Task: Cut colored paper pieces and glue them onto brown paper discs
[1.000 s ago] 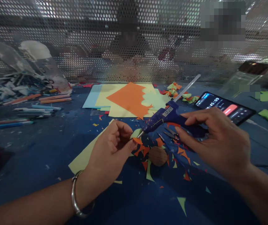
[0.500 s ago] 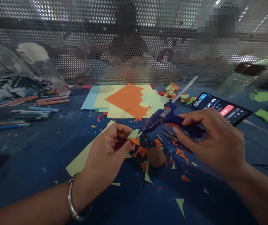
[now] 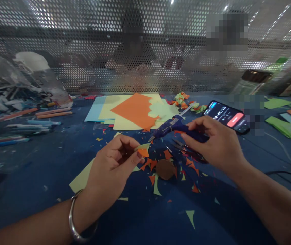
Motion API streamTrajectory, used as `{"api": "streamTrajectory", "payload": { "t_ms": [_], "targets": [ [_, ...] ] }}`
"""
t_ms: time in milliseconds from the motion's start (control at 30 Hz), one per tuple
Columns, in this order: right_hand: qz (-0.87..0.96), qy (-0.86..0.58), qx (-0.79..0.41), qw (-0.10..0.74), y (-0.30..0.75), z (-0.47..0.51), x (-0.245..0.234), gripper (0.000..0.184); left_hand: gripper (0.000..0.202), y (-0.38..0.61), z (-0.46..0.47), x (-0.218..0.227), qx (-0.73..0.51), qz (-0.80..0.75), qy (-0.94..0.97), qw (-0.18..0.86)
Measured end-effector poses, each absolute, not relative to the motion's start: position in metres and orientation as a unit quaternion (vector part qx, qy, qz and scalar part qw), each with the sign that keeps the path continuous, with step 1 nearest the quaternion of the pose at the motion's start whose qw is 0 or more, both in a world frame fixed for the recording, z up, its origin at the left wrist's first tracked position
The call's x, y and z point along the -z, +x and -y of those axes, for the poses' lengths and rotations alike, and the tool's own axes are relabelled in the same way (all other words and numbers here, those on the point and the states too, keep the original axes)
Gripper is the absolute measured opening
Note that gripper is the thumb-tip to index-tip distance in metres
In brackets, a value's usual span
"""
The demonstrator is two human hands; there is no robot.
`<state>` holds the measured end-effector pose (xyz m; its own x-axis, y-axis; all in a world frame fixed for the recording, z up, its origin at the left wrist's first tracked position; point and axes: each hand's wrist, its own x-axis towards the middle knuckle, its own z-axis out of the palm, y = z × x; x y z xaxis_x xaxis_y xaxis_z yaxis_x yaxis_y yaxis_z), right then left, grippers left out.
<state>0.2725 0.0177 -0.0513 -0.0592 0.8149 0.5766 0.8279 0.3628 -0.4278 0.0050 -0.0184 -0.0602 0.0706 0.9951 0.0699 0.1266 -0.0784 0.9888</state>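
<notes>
glue gun (image 3: pixel 168 127) slants across the middle of the table (image 3: pixel 160 217), its handle in the right hand (image 3: pixel 217 143) and its nozzle (image 3: pixel 151 138) pointing down toward the left hand (image 3: pixel 117 154), just beside the green paper (image 3: pixel 144 146) and orange paper (image 3: pixel 142 152) held there. whether the tip touches the green paper is hard to tell. a clear glue stick (image 3: pixel 187 110) juts from the back of the gun. below the nozzle, well within reach of both hands, a round wood disc (image 3: pixel 165 169) lies among orange and green scraps (image 3: pixel 157 183). the right hand covers part of the gun's handle, and the scissors (image 3: pixel 180 145) under it show only in part. the left hand and wrist hide some of a yellow strip (image 3: pixel 83 177) on the table. a jar (image 3: pixel 255 81) at the right is blurred, and the phone (image 3: pixel 228 117) is pixelated along its right side. both forearms run out of view. the left hand is nearly closed, thumb and fingers pinching the two papers; its other fingers curl in. the right hand is bent around the gun's handle, thumb set below, fingers above.
</notes>
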Motion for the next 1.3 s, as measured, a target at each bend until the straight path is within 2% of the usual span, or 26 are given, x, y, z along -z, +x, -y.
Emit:
{"api": "streamTrajectory", "payload": {
  "t_ms": [167,367,500,600,667,733,867,1067,1300],
  "targets": [
    [0.712,-0.602,-0.041,0.359,0.281,-0.033,0.058,0.022,0.019,0.01,0.018,0.064,-0.468,-0.458,0.486,0.578],
    [0.717,-0.623,-0.062,0.307,0.288,-0.042,0.066,0.019,0.019,0.013,0.022,0.061,-0.451,-0.449,0.438,0.635],
    [0.75,-0.604,0.016,0.271,0.282,-0.039,0.065,0.019,0.019,0.013,0.023,0.059,-0.447,-0.442,0.439,0.642],
    [0.79,-0.529,0.07,0.301,0.269,-0.026,0.058,0.016,0.019,0.015,0.023,0.058,-0.449,-0.441,0.441,0.64],
    [0.822,-0.455,0.042,0.34,0.257,-0.014,0.053,0.012,0.02,0.017,0.024,0.057,-0.445,-0.444,0.443,0.639],
    [0.846,-0.4,-0.015,0.351,0.244,-0.001,0.05,0.015,0.02,0.018,0.024,0.057,-0.436,-0.442,0.447,0.644],
    [0.882,-0.324,-0.065,0.335,0.226,0.015,0.052,0.022,0.017,0.019,0.026,0.06,-0.415,-0.441,0.474,0.64],
    [0.905,-0.278,-0.037,0.321,0.219,0.02,0.057,0.017,0.019,0.02,0.023,0.065,-0.425,-0.463,0.496,0.6],
    [0.902,-0.283,0.006,0.326,0.217,0.021,0.058,0.016,0.021,0.021,0.025,0.063,-0.431,-0.447,0.494,0.609]
  ]
}}
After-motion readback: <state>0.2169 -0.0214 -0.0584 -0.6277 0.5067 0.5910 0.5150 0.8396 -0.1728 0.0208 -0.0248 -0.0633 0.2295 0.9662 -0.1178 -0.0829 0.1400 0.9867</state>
